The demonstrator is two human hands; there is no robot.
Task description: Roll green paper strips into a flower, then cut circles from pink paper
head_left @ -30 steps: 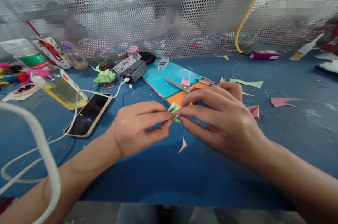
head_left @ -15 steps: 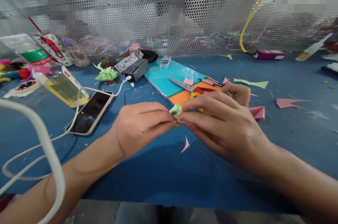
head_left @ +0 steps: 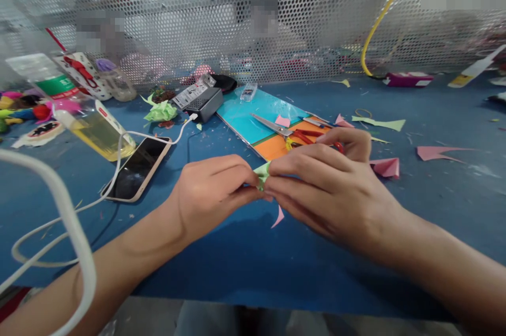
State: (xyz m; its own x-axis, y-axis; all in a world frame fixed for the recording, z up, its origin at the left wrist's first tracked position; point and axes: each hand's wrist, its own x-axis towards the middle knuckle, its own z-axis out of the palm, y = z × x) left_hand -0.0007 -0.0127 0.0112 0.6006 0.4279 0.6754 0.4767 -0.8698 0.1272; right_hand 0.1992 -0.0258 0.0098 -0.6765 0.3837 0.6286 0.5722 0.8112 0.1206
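Observation:
Between my two hands is a small piece of light green paper (head_left: 262, 174), mostly covered by fingers. My left hand (head_left: 215, 185) pinches its left side, thumb below and fingers curled on top. From the right, my right hand (head_left: 330, 185) pinches the same paper, its fingertips meeting those of the left. Beyond the right hand lie scissors (head_left: 279, 127) with red and yellow handles, on a pack of blue and orange sheets (head_left: 259, 112). A thin pink paper scrap (head_left: 279, 217) is on the blue table just below the fingertips.
A phone (head_left: 138, 170) and a tilted bottle of yellow liquid (head_left: 95, 130) stand left, with a white cable (head_left: 75, 220) looping over my left forearm. A black box (head_left: 205, 104) sits behind. Pink scraps (head_left: 385, 167) and green scraps (head_left: 381, 123) lie right. A perforated metal screen (head_left: 221, 14) closes the back.
The green paper has turned in my fingers and less of it shows. My left fingers are curled more, and both hands stay close together. The view has shifted slightly.

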